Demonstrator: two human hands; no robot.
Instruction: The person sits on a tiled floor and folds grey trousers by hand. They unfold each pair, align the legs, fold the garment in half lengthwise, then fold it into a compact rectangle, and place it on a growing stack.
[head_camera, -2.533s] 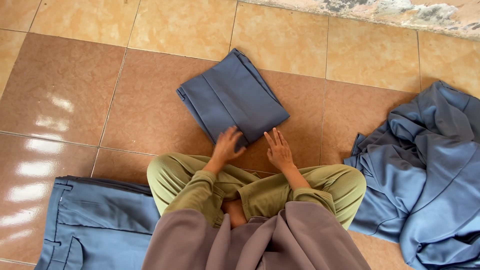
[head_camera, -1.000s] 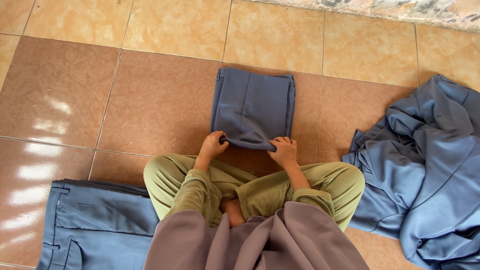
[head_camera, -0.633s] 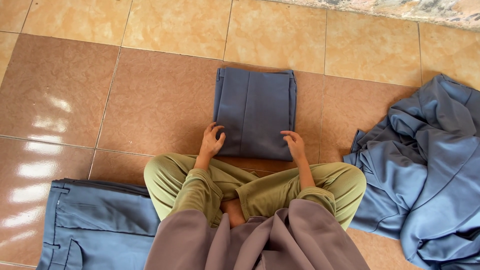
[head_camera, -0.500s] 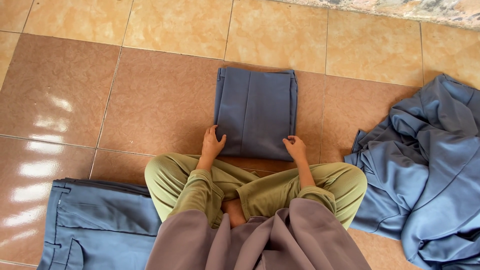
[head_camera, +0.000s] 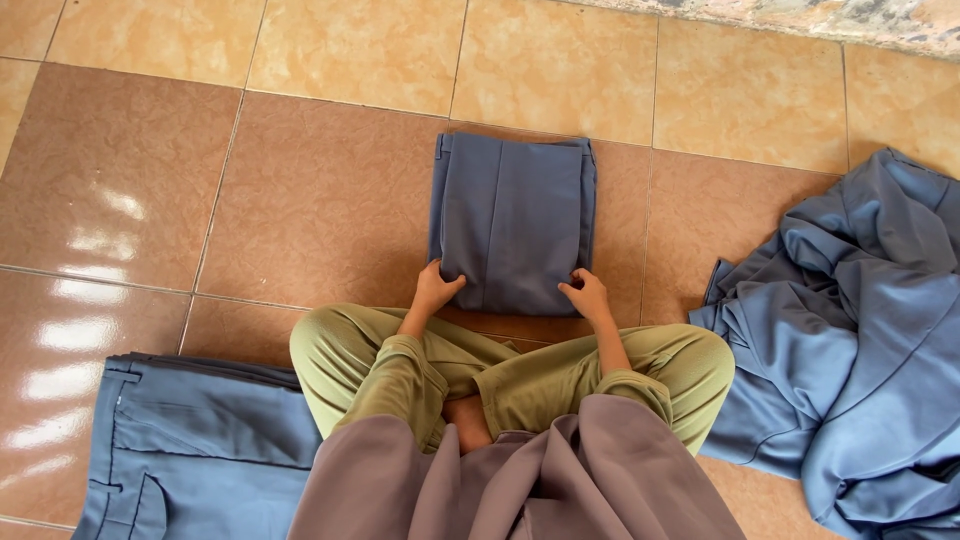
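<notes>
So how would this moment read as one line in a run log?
left hand: on folded blue garment near-left corner | right hand: on near-right corner | garment: flat on tiled floor

Home floor: glossy tiles, laundry heap
</notes>
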